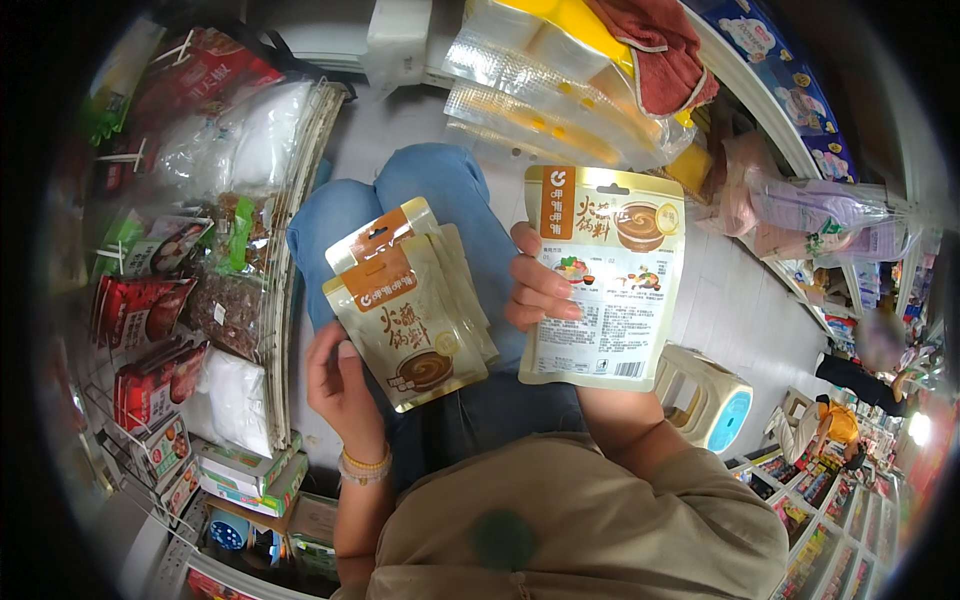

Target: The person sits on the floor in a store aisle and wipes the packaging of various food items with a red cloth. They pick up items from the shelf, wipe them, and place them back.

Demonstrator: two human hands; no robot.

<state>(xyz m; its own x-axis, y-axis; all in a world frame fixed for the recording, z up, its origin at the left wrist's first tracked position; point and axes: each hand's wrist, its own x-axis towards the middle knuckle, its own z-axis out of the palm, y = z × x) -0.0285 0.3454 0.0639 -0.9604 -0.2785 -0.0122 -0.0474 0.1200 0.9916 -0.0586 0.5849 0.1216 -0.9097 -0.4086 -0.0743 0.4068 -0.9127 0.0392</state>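
My right hand holds up one gold and white foil pouch of hotpot dipping sauce, with the fingers over its left edge. Its printed back, with small cooking pictures and a barcode, faces me. At the left, my left hand grips the lower left edge of a fanned stack of matching pouches. The front pouch shows an orange band and a bowl of brown sauce. These pouches are over my jeans-clad lap. Beaded bracelets circle my left wrist.
A wire shelf rack with bagged dry goods and red packets stands close on the left. Large clear plastic packs and a red cloth lie ahead. A plastic stool is at my right. Other people are farther right.
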